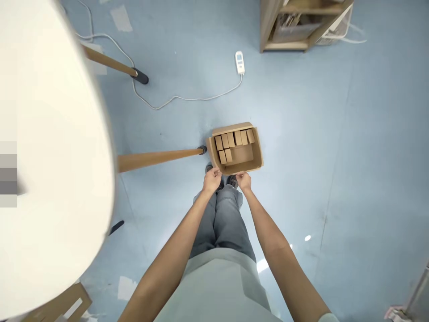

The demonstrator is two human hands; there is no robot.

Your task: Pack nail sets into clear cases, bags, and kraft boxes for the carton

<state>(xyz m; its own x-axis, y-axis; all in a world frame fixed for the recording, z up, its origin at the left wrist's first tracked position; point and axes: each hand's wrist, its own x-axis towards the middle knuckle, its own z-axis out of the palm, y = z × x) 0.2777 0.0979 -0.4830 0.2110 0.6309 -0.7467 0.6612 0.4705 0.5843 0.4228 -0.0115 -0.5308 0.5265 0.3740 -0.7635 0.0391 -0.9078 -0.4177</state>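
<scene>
An open cardboard box [258, 150] is in front of my feet in the head view. Several small brown cartons [237, 138] stand in a row along its far wall. Two more cartons [222, 157] sit at its left side, and the bottom shows bare at the near right. My left hand [212, 180] has its fingers closed at the box's near left corner. At the middle of the near edge, my right hand [244, 180] pinches the cardboard rim. Part of the near wall's outside is hidden by my hands.
A large white round table [67, 179] fills the left, its wooden leg [161, 158] reaching close to the box. A power strip [239, 62] with a white cable lies beyond. Farther back stands a wooden shelf [268, 27]. Another cardboard box [78, 297] is at bottom left.
</scene>
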